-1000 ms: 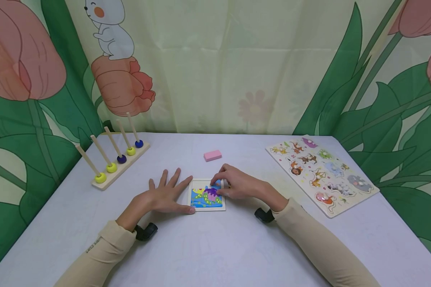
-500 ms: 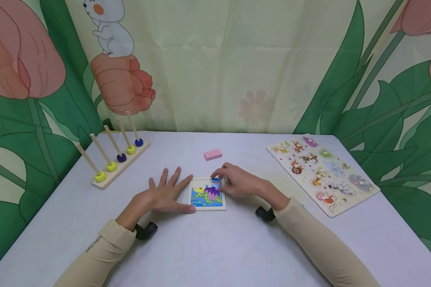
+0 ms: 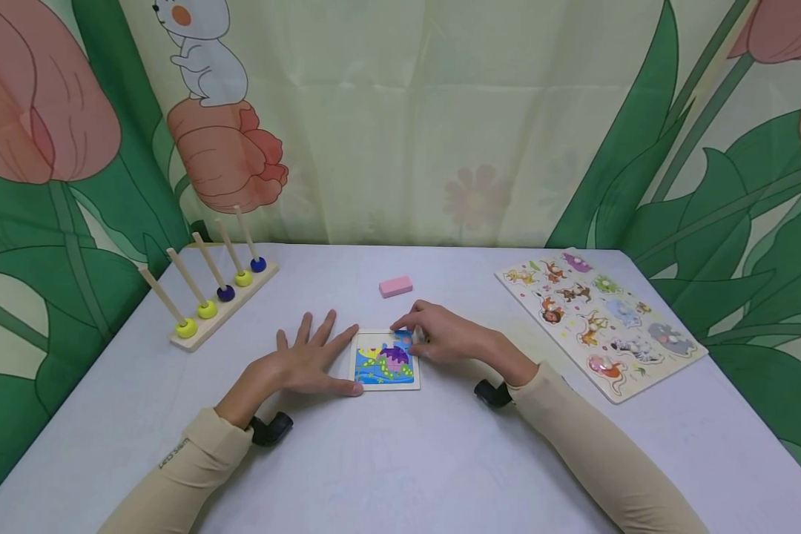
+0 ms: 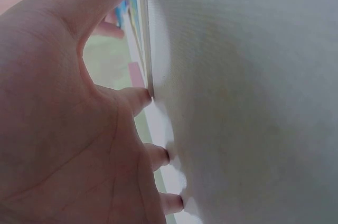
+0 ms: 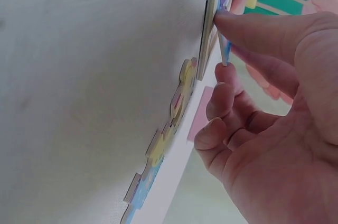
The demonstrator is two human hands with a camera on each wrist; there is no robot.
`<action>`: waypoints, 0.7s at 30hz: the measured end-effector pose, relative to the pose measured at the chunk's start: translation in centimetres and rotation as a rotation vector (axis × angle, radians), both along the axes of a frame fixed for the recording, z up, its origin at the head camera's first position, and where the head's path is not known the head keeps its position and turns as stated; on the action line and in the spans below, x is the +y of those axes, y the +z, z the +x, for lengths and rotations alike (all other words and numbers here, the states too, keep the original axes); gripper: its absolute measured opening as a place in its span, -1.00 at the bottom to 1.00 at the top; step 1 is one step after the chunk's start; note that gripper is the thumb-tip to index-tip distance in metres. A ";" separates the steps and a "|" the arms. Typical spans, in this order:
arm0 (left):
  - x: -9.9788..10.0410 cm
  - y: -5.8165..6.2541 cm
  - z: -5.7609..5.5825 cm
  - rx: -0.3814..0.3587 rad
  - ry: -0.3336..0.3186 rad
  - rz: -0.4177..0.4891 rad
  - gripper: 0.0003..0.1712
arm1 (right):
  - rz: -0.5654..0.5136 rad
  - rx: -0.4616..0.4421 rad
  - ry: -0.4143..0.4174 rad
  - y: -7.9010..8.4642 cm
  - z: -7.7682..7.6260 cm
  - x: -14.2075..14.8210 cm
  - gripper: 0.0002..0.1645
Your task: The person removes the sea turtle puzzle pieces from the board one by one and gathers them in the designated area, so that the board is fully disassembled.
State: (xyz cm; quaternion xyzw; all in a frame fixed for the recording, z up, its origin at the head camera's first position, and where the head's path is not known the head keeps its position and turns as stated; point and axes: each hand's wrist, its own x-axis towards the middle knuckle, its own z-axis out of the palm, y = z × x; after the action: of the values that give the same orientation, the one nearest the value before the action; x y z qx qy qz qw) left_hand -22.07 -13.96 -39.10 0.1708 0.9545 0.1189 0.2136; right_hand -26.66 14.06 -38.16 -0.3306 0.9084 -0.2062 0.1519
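Note:
A small square wooden puzzle tray (image 3: 385, 387) with a colourful sea-creature picture lies on the table. My left hand (image 3: 307, 365) is spread flat, its thumb and index finger touching the tray's left edge. At the tray's top right corner my right hand (image 3: 450, 335) pinches a blue jigsaw piece (image 5: 227, 49) between thumb and fingertips. In the right wrist view the piece tilts against the tray's side. Several loose jigsaw pieces (image 5: 158, 145) lie on the table close to the right hand, mostly hidden behind it in the head view.
A pink block (image 3: 396, 287) lies behind the tray. At the left stands a wooden peg rack (image 3: 223, 308) with yellow and blue beads. To the right is a large animal knob puzzle board (image 3: 597, 319). A printed curtain (image 3: 400, 148) hangs behind the table.
My right hand has shifted slightly, lowering the tilted piece toward the tray's top right corner, where more of its blue face shows. The left hand stays in place.

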 end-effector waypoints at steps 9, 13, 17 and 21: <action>-0.3 -0.2 -0.2 0.002 0.008 0.001 0.34 | -0.012 0.003 0.005 0.1 0.0 -0.1 -0.50; -0.4 -0.9 -0.5 0.006 0.008 0.011 0.36 | -0.024 0.008 -0.003 0.1 0.2 0.0 -0.50; -0.5 -1.1 -0.5 0.002 0.009 0.009 0.35 | -0.042 0.023 -0.005 0.0 0.3 0.4 -0.52; -0.2 -0.4 -0.3 -0.002 0.005 0.003 0.32 | -0.046 0.026 -0.030 -0.2 0.4 1.2 -0.53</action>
State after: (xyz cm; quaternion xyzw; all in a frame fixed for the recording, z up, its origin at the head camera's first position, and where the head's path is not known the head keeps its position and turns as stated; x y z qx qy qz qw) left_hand -22.33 -14.16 -39.52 0.1684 0.9545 0.1211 0.2142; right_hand -26.30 15.31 -38.36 -0.3230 0.9102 -0.2250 0.1292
